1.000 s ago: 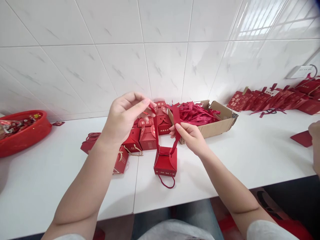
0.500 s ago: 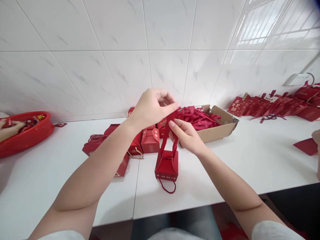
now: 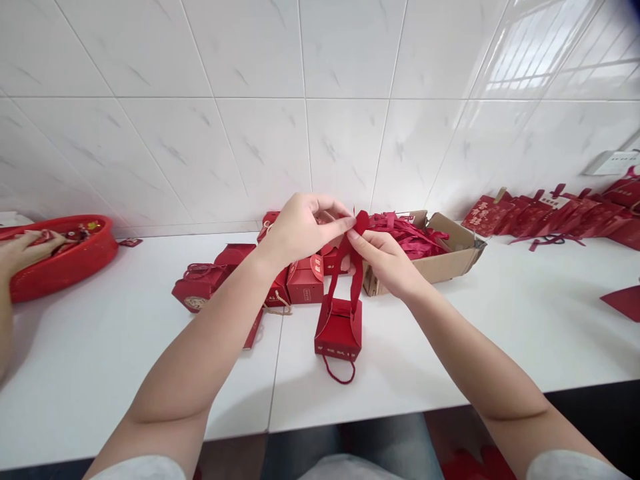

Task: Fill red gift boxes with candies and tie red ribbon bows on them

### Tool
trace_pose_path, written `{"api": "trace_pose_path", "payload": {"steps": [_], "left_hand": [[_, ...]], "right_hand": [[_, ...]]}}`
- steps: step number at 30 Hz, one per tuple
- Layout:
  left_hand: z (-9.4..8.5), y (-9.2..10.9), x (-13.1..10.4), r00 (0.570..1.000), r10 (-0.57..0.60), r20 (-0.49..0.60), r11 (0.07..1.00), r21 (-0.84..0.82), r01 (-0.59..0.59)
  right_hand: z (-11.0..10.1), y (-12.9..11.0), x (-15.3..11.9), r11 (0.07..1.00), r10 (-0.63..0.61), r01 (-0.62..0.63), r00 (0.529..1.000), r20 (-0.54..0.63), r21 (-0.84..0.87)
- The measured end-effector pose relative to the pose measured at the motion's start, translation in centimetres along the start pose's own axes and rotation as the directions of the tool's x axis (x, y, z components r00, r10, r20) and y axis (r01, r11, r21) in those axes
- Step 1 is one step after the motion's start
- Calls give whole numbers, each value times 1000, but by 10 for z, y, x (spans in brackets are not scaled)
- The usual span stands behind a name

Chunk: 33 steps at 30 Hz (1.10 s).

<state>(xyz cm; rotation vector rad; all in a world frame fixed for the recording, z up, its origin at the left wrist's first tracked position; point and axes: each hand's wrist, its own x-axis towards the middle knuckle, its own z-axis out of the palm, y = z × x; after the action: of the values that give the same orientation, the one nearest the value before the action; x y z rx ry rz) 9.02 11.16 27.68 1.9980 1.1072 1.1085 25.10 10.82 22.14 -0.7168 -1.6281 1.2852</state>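
A small red gift box (image 3: 339, 333) sits on the white table, with a dark red cord loop hanging off its front. From its top a red ribbon (image 3: 356, 287) rises in two strands that come together between my hands. My left hand (image 3: 313, 223) pinches the ribbon near its upper end with thumb and fingers. Just right of it, my right hand (image 3: 385, 260) grips the ribbon a little lower, thumb in front. The fingertips of both hands nearly meet, and some right-hand fingers are hidden behind the ribbon.
Behind my hands stands a cardboard box (image 3: 440, 267) full of loose red ribbons. More red gift boxes (image 3: 306, 280) cluster left of it. A red basin (image 3: 70, 267) is at far left, with another person's hand (image 3: 35, 250) in it. Red cards (image 3: 535, 217) line the wall at right.
The ribbon's top end now stands up above my fingertips, and my right hand has moved up closer to my left. The view has shifted slightly; the gift box stays on the table.
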Motion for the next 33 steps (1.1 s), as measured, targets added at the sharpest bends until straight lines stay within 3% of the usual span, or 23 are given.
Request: {"api": "trace_pose_path", "payload": {"steps": [7, 12, 14, 18, 20, 23, 25, 27, 29, 30, 31, 33], "left_hand": [[1, 3, 1, 983, 65, -172, 998, 26, -61], [2, 5, -13, 960, 155, -235, 987, 89, -137], [3, 2, -23, 947, 256, -192, 962, 151, -229], [11, -20, -41, 900, 428, 78, 865, 251, -433], [19, -37, -45, 891, 428, 151, 828, 328, -454], [30, -57, -47, 904, 401, 150, 791, 441, -424], [33, -62, -45, 913, 393, 108, 802, 445, -398], [34, -63, -41, 935, 354, -25, 877, 357, -322], [34, -63, -34, 965, 204, -166, 972, 153, -179], [34, -63, -30, 980, 84, -179, 996, 22, -81], [35, -63, -26, 990, -42, -133, 994, -107, 27], [37, -64, -17, 975, -214, 59, 917, -333, 221]], "right_hand": [[-3, 3, -3, 1000, 13, -16, 994, 113, 27], [-8, 3, -2, 982, 30, -61, 984, 173, 178], [-13, 5, -1, 965, 48, -89, 984, 169, 246], [-30, 9, 6, 931, 154, -218, 962, 227, 291], [-38, 8, 10, 918, 205, -288, 933, 296, 272], [-43, 1, 15, 931, 257, -325, 907, 333, 167], [-43, -7, 16, 968, 249, -249, 921, 300, -38], [-41, -14, 14, 919, 150, -47, 960, 237, -391], [-39, -18, 12, 692, -35, 199, 969, 244, -694], [-38, -18, 10, 569, -126, 300, 952, 280, -766], [-37, -17, 9, 478, -202, 386, 923, 328, -789], [-36, -12, 8, 404, -307, 520, 852, 424, -753]]}}
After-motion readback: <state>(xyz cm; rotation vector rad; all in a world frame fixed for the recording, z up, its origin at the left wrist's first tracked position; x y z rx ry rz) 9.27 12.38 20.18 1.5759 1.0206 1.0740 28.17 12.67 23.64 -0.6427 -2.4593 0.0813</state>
